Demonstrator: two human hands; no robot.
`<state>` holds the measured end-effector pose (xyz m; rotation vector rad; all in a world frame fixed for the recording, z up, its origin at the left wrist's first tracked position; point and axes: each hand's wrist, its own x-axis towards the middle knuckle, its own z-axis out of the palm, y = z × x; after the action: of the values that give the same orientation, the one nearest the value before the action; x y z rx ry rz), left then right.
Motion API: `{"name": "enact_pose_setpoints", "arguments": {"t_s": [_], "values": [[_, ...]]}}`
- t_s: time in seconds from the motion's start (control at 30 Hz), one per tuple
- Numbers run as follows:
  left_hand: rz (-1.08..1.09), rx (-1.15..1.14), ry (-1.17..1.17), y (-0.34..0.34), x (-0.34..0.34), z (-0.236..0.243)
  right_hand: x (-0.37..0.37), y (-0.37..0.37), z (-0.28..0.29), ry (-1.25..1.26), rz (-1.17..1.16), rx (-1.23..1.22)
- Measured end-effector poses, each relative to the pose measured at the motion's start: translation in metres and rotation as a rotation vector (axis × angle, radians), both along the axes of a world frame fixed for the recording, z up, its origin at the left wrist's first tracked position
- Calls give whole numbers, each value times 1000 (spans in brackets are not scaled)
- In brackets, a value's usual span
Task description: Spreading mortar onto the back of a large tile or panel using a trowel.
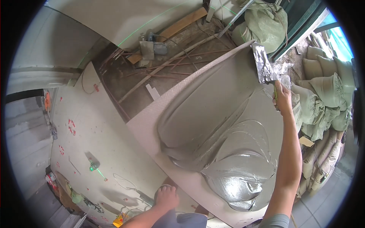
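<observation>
In my right hand (282, 97) is a wide metal trowel (261, 62) with a green-yellow handle, its fingers wrapped round the handle. The trowel's shiny blade lies at the far right corner of a large pale slab (146, 121) with a fine grid pattern. Wet grey mortar (213, 102) covers most of the slab, smooth toward the far side and heaped in glossy folds near me. My left hand (167, 196) is low in the middle, beside the slab's near left edge. Its fingers curl down over something rounded that I cannot make out.
Pale boards (114, 152) with red marks extend to the left. Beyond the slab lie rods, a wooden plank (184, 23) and a small machine (154, 48). Filled sacks (327, 89) are stacked at right; another bulging sack (266, 24) stands by the far corner. Green light lines cross the far board.
</observation>
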<state>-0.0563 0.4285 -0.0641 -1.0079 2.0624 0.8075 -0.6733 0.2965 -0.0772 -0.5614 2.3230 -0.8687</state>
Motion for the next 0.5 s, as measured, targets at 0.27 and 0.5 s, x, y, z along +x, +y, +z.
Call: {"name": "enact_pose_setpoints", "arguments": {"t_s": [0.27, 0.5], "values": [[6, 70, -123, 9, -1, 3, 62, 2, -8, -195, 107, -6], [10, 42, -86, 15, -4, 9, 163, 16, 7, -191, 253, 55]]}}
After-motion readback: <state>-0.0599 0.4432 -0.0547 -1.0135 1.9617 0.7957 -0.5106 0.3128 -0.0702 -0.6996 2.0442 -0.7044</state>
